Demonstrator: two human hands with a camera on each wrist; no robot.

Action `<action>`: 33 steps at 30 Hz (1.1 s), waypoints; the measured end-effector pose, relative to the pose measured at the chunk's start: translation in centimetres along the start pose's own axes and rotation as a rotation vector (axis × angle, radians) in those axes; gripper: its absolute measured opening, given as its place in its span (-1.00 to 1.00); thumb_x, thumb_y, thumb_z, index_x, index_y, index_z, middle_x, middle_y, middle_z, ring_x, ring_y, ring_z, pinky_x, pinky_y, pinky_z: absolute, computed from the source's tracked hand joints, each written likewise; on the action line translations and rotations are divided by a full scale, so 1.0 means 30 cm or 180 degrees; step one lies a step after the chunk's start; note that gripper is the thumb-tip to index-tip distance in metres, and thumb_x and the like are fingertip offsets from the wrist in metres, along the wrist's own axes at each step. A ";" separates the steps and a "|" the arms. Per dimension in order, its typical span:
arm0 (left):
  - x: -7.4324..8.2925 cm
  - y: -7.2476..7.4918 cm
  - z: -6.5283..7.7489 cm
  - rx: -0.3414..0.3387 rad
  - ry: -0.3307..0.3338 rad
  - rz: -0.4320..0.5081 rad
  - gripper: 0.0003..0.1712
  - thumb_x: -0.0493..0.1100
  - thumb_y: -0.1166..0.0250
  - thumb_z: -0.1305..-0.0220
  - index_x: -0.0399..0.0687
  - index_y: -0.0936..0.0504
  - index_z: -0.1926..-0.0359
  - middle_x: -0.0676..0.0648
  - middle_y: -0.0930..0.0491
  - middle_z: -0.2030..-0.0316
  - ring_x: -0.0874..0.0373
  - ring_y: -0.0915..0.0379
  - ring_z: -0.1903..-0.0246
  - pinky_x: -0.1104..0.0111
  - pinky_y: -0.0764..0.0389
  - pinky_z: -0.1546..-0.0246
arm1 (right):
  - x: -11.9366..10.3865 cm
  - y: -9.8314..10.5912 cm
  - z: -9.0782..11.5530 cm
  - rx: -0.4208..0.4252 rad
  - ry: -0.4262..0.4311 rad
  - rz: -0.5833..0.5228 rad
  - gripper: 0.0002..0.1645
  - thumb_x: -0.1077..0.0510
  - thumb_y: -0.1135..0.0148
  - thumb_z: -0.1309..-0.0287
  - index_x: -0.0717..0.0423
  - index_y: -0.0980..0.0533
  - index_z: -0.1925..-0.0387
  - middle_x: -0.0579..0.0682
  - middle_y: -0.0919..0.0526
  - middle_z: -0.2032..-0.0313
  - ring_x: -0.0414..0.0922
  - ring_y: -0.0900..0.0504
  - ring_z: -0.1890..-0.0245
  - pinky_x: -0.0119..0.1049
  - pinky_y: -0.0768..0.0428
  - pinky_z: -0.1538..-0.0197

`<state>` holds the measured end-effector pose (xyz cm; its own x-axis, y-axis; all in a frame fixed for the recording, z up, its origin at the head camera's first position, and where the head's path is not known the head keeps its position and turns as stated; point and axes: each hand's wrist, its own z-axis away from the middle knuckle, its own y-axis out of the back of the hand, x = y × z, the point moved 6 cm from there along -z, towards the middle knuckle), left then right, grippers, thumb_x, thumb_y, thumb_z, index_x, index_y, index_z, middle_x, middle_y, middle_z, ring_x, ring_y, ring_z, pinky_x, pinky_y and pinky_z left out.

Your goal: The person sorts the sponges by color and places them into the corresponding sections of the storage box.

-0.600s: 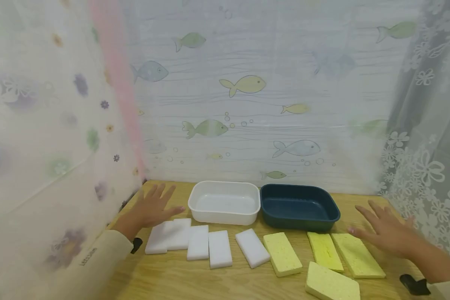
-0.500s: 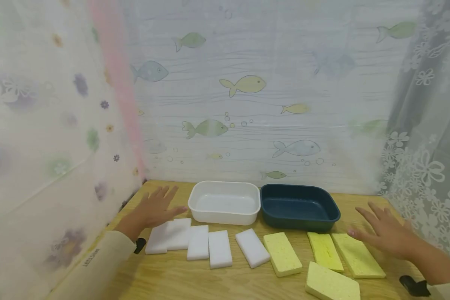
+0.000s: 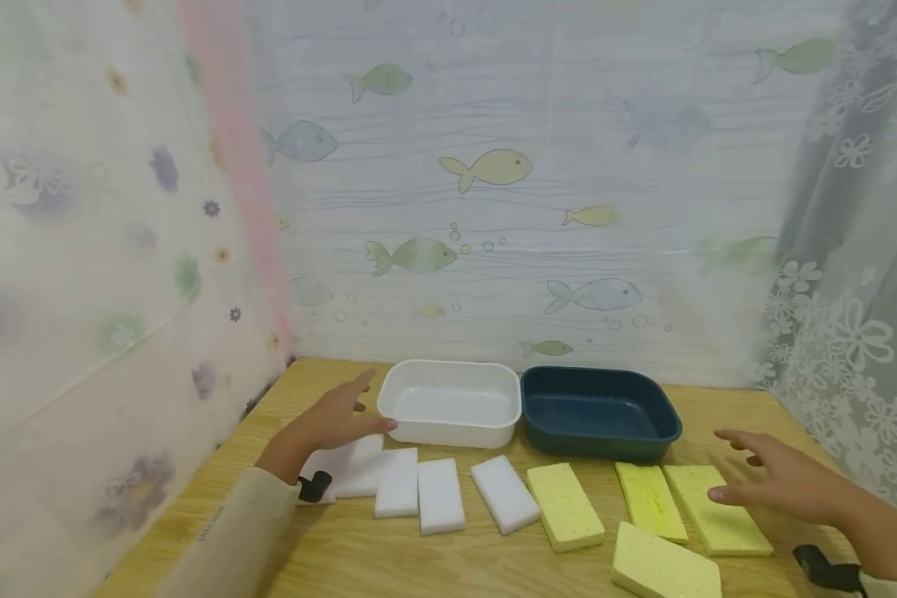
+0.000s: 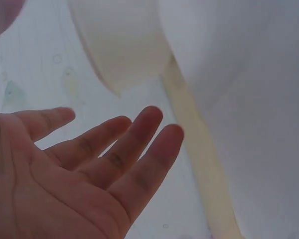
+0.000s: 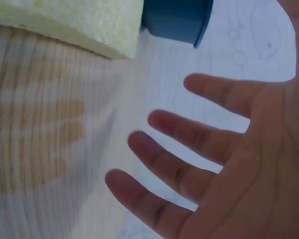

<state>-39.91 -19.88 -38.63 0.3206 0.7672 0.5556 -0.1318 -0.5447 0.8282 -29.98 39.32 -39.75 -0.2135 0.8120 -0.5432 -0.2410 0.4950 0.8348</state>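
The left hand (image 3: pixel 336 422) is extended forward and inward from a sleeved left forearm (image 3: pixel 227 531), its 4 fingers lightly bent and its thumb set apart. The right hand (image 3: pixel 785 482) is directed inward from the opposite side, its 4 fingers spread with gaps between them, its thumb likewise apart.

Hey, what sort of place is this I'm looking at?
Likely a small curtained-off work corner indoors, though the wider room isn't visible. A wood-grain table stands against a fish-print curtain, with a flower-print curtain along its left side.
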 end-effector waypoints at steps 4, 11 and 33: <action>-0.005 -0.003 -0.016 0.0034 0.0054 0.0160 0.17 0.47 -0.33 0.10 0.24 -0.03 -0.47 -0.04 -0.25 -0.35 0.07 -0.50 -0.08 0.13 -0.53 0.02 | 0.007 -0.008 0.000 -0.0264 0.0007 -0.0339 0.03 -0.01 -0.29 -0.17 0.25 0.06 -0.45 0.57 0.05 -0.33 0.49 -0.39 -0.04 0.13 -0.53 0.23; 0.000 -0.022 -0.027 0.0045 0.0116 0.0183 0.02 0.37 -0.33 -0.02 0.05 -0.22 -0.41 -0.16 -0.42 -0.23 0.02 -0.54 -0.03 0.16 -0.57 0.06 | 0.005 -0.038 0.023 -0.0788 0.0175 -0.0850 0.20 0.15 -0.33 -0.14 0.38 0.33 -0.43 0.67 0.27 -0.29 0.47 -0.43 0.00 0.15 -0.54 0.18; 0.000 -0.052 -0.028 0.0151 0.0231 0.0035 -0.05 0.40 -0.28 -0.05 0.02 -0.32 -0.36 -0.06 -0.54 -0.06 0.11 -0.48 -0.02 0.09 -0.47 -0.04 | -0.038 -0.085 0.031 -0.0873 0.0480 -0.0538 0.27 0.05 -0.45 0.00 0.42 0.21 -0.41 0.55 0.12 -0.32 0.63 0.04 -0.20 0.28 -0.45 0.12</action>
<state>-40.50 -18.74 -39.85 0.2504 0.7826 0.5700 -0.0898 -0.5674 0.8185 -28.24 37.43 -41.18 -0.2814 0.6608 -0.6958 -0.5257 0.5005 0.6879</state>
